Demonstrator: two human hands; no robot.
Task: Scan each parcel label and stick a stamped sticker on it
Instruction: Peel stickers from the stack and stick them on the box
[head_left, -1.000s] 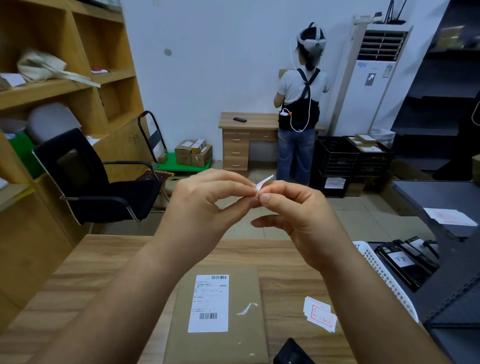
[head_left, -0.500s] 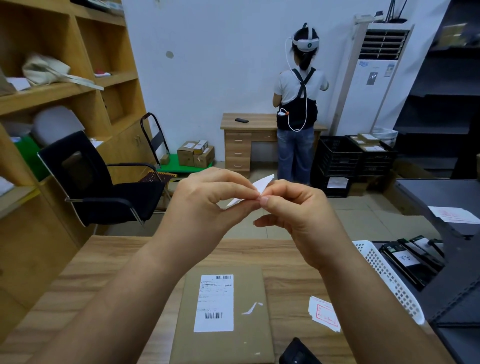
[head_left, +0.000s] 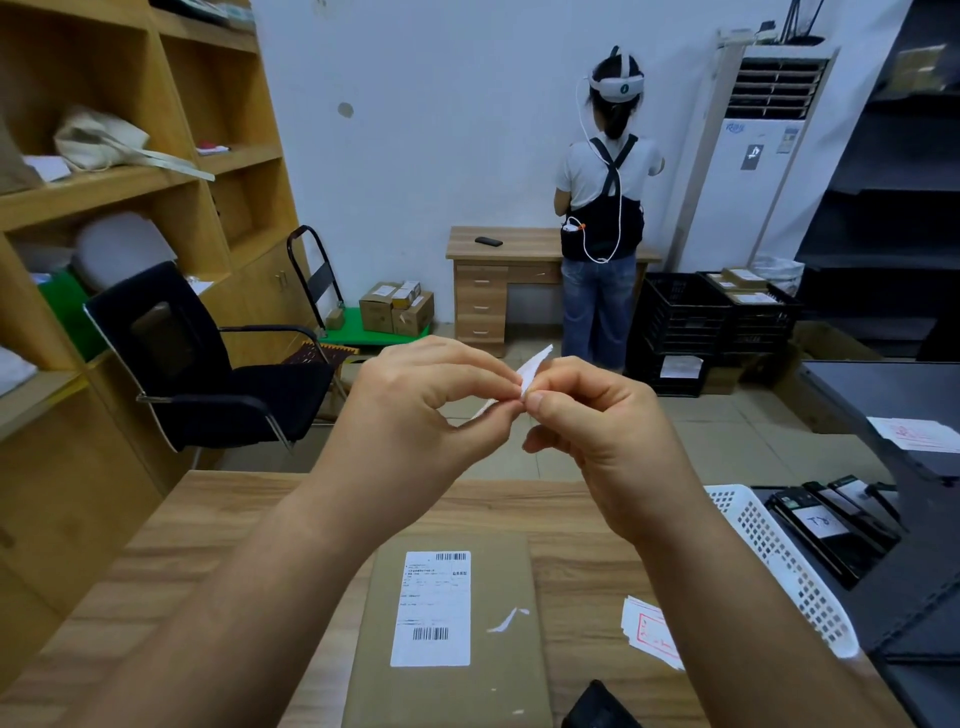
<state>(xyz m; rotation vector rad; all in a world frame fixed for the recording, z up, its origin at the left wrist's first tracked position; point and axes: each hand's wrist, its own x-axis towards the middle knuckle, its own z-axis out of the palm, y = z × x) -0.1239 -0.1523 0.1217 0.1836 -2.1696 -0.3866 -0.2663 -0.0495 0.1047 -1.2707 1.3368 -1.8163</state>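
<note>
Parcel (head_left: 447, 634) on table (head_left: 218, 525); sticker stack (head_left: 649, 631) right; basket (head_left: 779, 561) beyond.

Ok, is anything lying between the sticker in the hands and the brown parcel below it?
Nothing visible. The sticker, pinched by the left hand and right hand, hangs over the parcel, whose brown face beside the label carries only a small white scrap.

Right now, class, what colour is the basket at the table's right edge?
White, with a perforated grid of holes: the basket shows best in the head view.
</note>
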